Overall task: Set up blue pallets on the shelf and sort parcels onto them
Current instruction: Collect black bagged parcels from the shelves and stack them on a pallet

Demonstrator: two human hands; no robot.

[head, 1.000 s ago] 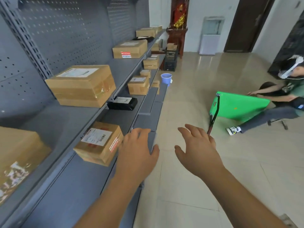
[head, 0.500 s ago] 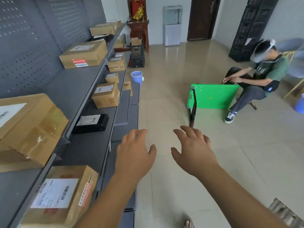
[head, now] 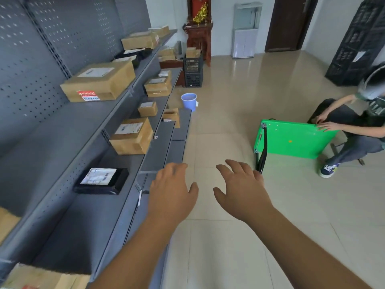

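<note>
Head view: holds left hand (head: 170, 192) and right hand (head: 239, 190) out side by side, palms down, fingers loosely spread, gripping nothing, above the tiled floor (head: 208, 247) just beside the grey shelf (head: 68, 130). Finds, lying on that shelf, large cardboard parcel (head: 100, 82) on the upper level, smaller cardboard parcel (head: 132, 136) and black parcel (head: 102, 181) on the level below, all apart from both hands. Shows green board (head: 295, 140) standing on edge farther right, seated person (head: 354, 147) touching its top, blue bucket (head: 189, 100) beyond
</note>
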